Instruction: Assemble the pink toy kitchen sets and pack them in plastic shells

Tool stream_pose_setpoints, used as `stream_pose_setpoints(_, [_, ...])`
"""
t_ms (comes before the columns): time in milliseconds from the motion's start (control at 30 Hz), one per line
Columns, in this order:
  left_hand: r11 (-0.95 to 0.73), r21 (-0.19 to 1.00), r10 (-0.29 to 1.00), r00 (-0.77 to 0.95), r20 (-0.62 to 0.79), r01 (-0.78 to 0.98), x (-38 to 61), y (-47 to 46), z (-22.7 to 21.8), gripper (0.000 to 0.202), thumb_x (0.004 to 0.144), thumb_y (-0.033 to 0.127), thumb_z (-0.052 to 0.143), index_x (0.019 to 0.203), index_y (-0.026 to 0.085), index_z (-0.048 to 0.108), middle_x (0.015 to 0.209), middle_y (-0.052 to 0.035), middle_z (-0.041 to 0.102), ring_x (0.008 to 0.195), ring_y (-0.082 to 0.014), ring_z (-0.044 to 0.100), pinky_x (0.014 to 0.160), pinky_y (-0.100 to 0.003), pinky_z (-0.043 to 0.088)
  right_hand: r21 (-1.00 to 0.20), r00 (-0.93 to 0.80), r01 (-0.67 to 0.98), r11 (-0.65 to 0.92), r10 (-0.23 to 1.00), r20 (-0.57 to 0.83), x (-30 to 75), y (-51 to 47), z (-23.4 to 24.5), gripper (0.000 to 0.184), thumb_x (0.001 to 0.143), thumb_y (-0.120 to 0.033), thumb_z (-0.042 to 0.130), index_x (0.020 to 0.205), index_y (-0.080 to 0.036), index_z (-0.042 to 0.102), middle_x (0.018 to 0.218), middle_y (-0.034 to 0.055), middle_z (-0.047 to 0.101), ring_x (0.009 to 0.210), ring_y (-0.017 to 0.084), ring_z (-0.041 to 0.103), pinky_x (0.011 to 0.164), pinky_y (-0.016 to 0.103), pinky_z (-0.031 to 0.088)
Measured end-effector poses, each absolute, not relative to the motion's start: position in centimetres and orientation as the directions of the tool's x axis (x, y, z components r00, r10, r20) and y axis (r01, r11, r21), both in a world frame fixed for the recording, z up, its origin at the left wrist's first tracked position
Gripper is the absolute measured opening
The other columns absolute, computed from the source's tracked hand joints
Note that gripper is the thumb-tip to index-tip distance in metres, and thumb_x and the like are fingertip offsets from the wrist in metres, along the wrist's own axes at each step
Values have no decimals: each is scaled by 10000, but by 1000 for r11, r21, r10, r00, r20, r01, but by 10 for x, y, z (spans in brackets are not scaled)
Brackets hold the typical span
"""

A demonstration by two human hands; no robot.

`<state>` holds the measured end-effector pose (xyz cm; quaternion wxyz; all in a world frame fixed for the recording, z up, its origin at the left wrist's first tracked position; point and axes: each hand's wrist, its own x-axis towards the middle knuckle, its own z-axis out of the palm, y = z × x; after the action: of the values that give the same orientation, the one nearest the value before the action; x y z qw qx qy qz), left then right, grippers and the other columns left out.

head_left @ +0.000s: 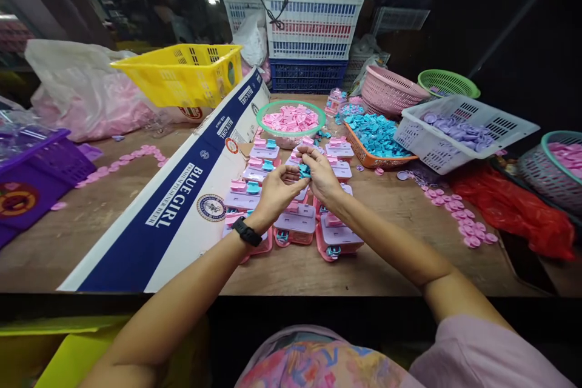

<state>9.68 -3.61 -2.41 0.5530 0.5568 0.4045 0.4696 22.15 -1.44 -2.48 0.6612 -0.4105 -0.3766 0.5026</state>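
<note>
My L hand (pixel 278 193) & R hand (pixel 322 176) pinch a small blue clip (pixel 304 171) above the lilac-topped boxes (pixel 339 234); it's tiny, so a loose pinch cd drop it btwn them.

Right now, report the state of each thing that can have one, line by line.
Left hand: bent around the blue piece.
Right hand: bent around the blue piece.
Blue piece: held between both hands.
Purple-topped boxes: set out in rows.
Green basket: heaped with pink pieces.
Orange basket: heaped with blue pieces.
White basket: tilted, holding purple discs.
Purple crate: holding clear plastic.
Yellow crate: open-topped.
Red bag: crumpled.
Wristband: worn.
</note>
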Motion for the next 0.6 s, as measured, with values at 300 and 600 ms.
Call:
stream_pose_setpoints(300, [218,933,934,340,-115,-285,118,1,1,338,628,217,874,852,129,637,722,-22,714,642,-144,713,733,-290,578,-760,142,402,511,785,603,267,6,-14,292,1010,-398,495,1013,-211,721,1062,75,718,1038,209,640,967,341,485])
stream_pose_setpoints(600, [87,996,907,414,-78,-2,131,81,16,108,787,180,719,733,130,640,737,-76,722,703,-170,726,771,-305,569,-628,-260,574,525,844,468,328,71,7,323,914,-422,668,914,-130,805,743,28,697,694,143,573,658,270,397])
